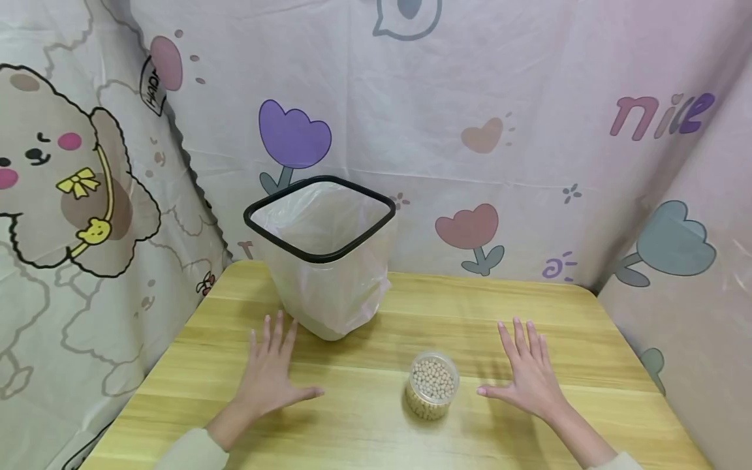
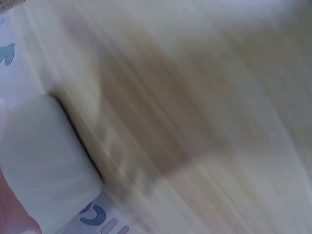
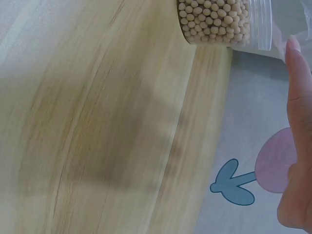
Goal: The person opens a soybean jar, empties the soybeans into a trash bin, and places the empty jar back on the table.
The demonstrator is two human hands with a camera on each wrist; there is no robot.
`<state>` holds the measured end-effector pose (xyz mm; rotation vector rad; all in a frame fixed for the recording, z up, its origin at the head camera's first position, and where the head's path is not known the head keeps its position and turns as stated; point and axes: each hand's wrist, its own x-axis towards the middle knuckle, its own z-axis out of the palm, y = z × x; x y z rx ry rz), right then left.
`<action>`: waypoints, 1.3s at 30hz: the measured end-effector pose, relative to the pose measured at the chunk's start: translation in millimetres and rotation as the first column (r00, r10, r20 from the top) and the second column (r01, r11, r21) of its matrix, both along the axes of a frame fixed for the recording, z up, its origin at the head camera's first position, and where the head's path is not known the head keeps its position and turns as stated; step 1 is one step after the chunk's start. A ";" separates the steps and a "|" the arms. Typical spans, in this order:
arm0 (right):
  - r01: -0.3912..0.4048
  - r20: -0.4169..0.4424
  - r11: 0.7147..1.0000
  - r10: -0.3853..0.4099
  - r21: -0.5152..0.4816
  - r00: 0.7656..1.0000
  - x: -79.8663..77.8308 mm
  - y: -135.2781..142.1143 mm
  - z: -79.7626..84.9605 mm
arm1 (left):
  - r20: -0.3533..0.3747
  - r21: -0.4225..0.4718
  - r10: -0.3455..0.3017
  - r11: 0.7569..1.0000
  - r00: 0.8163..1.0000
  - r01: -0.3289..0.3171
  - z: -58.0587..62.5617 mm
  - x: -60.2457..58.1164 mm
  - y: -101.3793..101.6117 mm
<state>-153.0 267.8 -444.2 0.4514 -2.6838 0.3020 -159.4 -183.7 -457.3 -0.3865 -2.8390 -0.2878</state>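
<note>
Both hands are spread over the wooden table with straight fingers, and neither holds anything. My left hand (image 1: 270, 378) is just in front of the waste bin (image 1: 335, 287), its fingertips close to the bin's base in the head view. The bin is pale, lined with a thin whitish bag, and has a black rim. My right hand (image 1: 529, 375) is to the right of a small clear jar (image 1: 431, 386), thumb pointing toward it. Round beige beads (image 3: 214, 22) fill the jar, and its top shows no lid. The right wrist view shows the jar at the top, beside the fingers.
The wooden table (image 1: 499, 313) has rounded back corners. Behind it hangs a printed curtain (image 1: 529, 78) with flowers and hearts, and curtains also close in the left and right sides. The bin stands near the table's back left, with the jar nearer the front.
</note>
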 end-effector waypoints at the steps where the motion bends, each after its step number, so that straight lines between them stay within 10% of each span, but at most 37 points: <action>1: -0.006 -0.005 1.000 0.006 -0.003 1.000 0.0 -0.1 -0.2 | 0.000 0.007 -0.015 1.000 1.000 0.015 -0.5 1.1 0.6; 13: -0.118 -0.042 0.986 0.113 -0.121 0.993 -4.1 -12.1 -0.7 | 0.006 0.088 -0.153 0.984 0.988 0.152 -15.9 14.3 14.2; 23: -0.160 0.034 0.949 0.175 -0.270 0.984 -1.5 -20.5 -2.1 | 0.095 0.228 -0.125 0.968 0.988 0.101 -22.8 18.6 28.7; 39: -0.259 0.055 0.873 0.307 -0.413 0.950 -0.1 -36.9 -9.0 | 0.269 0.505 -0.188 0.863 0.945 0.028 -34.2 18.1 52.9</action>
